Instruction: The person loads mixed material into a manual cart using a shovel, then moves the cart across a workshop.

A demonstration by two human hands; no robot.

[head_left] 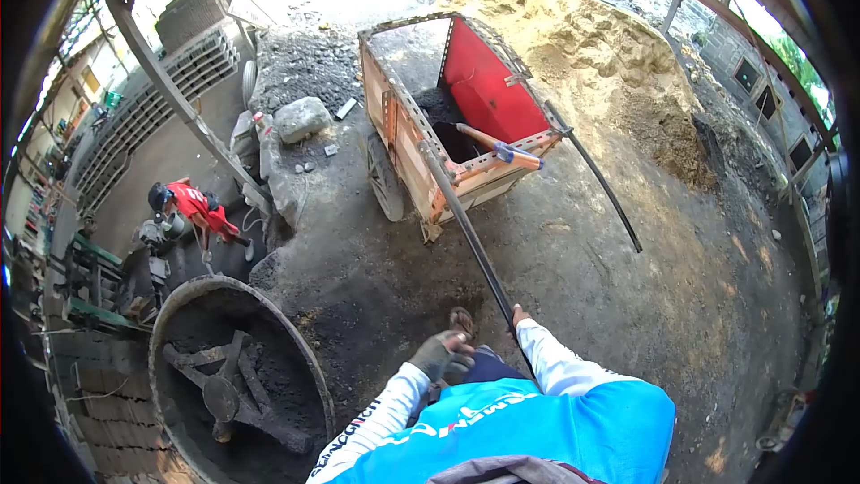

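My right hand is closed around the near end of a long dark cart handle. This handle runs forward to a wooden box cart with a red inner panel. A tool handle with orange and blue parts rests across the cart's near edge; its far end reaches into dark material inside. My left hand, in a dark glove, is held in front of my body near the handle, fingers loosely apart and nothing visible in them. The cart's second handle slants to the right, untouched.
A round mixing pan with metal paddle arms stands at lower left. Beyond it a person in red bends over. A sand heap lies behind the cart at right. A large stone and a roof post stand left.
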